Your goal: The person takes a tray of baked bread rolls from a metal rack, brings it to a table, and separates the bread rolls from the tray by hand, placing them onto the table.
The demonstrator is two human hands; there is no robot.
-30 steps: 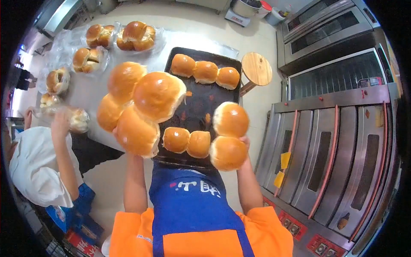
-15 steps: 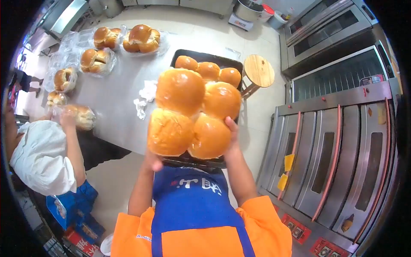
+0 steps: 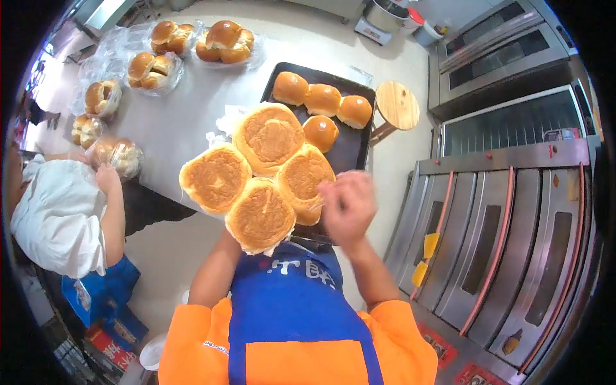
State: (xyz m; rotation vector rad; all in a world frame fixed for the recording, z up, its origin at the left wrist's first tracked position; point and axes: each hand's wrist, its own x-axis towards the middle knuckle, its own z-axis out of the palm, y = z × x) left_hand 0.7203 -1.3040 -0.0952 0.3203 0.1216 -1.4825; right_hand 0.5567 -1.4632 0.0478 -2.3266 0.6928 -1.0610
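A joined cluster of bread buns (image 3: 268,173) is held up in front of me, with its browned, wrinkled undersides facing the camera. My left forearm (image 3: 215,273) reaches behind the cluster; the hand supports it from there, its fingers hidden. At the right edge of the buns is my right hand (image 3: 350,206), slightly blurred. Its fingers are curled closed against the nearest bun, and I cannot see what is between them. Beyond the cluster, a black baking tray (image 3: 351,144) holds several glossy buns (image 3: 322,99), one of them partly behind the held bread.
Bagged bread (image 3: 224,43) stands along the metal table (image 3: 192,102). Crumpled white paper (image 3: 230,120) lies by the tray. At left, a person in white (image 3: 61,215) handles a bagged loaf (image 3: 119,157). A wooden stool (image 3: 396,104) and deck ovens (image 3: 494,244) are on the right.
The bun cluster has been turned over, from glossy tops to undersides, and moved left. My right hand has shifted to its right edge and curled. More of the tray shows.
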